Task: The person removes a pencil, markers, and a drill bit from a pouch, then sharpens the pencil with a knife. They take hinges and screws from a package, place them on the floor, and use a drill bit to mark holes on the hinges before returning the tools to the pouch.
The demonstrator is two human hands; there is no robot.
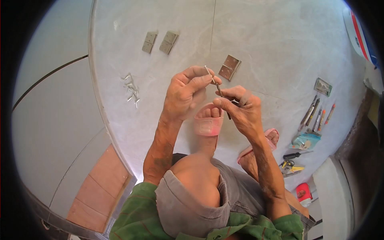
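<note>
One pin and one rod, pinched in the air

The left grip pinches the pin between thumb and fingers; the right grip pinches the dark rod, which slants up toward the pin. Whether their ends touch, I cannot tell.

Two grey hinges lie side by side beyond the left grip, and one brown hinge lies just beyond both grips. Left of the left grip is one loose heap of silver rivets, overlapping too much to count exactly. Well to the right of the right grip lie one small flat packet, at least four pens, one light-blue packet, one black screwdriver and one yellow tool.

The floor under them is pale, smudged and crossed by thin seams. Two pink sandals stand on it, one close below the grips. Far left of the left grip, past a curved edge, are reddish tiles.
</note>
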